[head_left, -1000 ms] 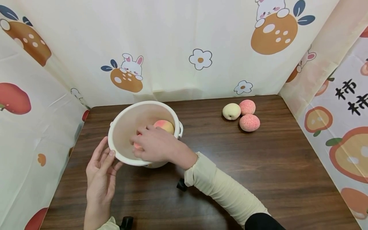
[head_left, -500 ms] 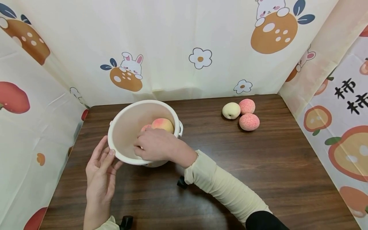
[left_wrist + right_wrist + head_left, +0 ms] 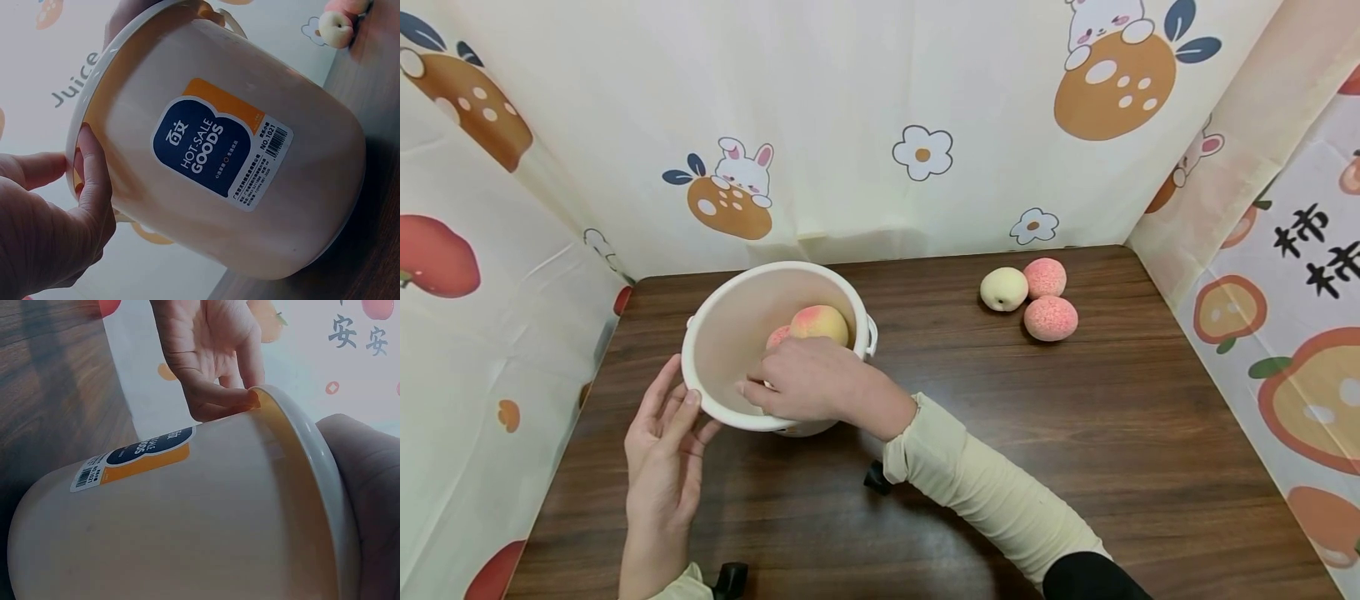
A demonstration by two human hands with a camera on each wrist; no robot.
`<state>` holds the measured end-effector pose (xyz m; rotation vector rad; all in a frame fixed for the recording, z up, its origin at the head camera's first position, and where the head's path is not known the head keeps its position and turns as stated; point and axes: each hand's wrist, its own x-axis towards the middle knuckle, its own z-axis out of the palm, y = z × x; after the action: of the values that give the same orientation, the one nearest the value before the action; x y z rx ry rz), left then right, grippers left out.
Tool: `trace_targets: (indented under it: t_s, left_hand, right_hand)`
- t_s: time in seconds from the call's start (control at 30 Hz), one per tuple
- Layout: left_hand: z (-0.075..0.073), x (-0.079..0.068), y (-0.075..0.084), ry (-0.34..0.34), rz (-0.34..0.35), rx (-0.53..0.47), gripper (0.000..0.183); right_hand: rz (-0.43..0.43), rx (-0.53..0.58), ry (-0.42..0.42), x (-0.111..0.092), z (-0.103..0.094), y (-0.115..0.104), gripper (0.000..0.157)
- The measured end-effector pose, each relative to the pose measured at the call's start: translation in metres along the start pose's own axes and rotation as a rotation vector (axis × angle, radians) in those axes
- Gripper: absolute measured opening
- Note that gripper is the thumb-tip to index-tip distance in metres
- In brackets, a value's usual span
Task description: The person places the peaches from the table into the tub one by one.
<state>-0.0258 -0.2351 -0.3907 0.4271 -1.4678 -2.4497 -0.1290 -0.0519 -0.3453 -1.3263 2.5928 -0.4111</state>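
Observation:
A white plastic bucket (image 3: 722,337) stands on the wooden table, toward its left side. My left hand (image 3: 662,467) pinches the bucket's left rim between thumb and fingers, which the left wrist view shows closely. Over the near rim, my right hand (image 3: 812,379) reaches down inside the bucket. Its fingertips are mostly hidden, so I cannot tell whether they hold anything. Just beyond its knuckles lies a yellow-and-pink peach (image 3: 820,323). A pink fruit (image 3: 778,335) shows partly beside that peach, the rest covered by my right hand.
At the back right of the table (image 3: 1037,433) sit a pale yellow-green fruit (image 3: 1003,289) and two speckled pink fruits, one behind (image 3: 1045,278) and one in front (image 3: 1051,318). Printed curtains (image 3: 850,100) border the table at the back and sides. The bucket has a side handle (image 3: 872,337).
My right hand has gone from spread fingers over the pink fruit to fingers lowered deeper in the bucket. The yellow-and-pink peach has shifted slightly left. My left hand stays at the rim.

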Motion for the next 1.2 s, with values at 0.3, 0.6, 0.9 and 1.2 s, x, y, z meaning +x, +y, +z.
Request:
trace_targets:
  t_s: [0.3,0.6,0.9,1.2]
  left_hand:
    - [0.0,0.0,0.0,-0.001,0.005,-0.007,0.053]
    - [0.0,0.0,0.0,0.003,0.004,-0.009,0.053]
    - [0.001,0.0,-0.001,-0.005,0.009,-0.007,0.053]
    - [0.0,0.001,-0.001,0.004,0.003,-0.029,0.054]
  right_hand:
    - [-0.025,0.018,0.06,-0.003,0.001,0.0,0.043]
    - [-0.054,-0.12,0.207,-0.006,0.003,-0.001,0.039]
    - [-0.093,-0.188,0.373,-0.012,0.003,-0.001,0.033]
    - [-0.118,-0.178,0.499,-0.022,-0.003,0.01,0.027]
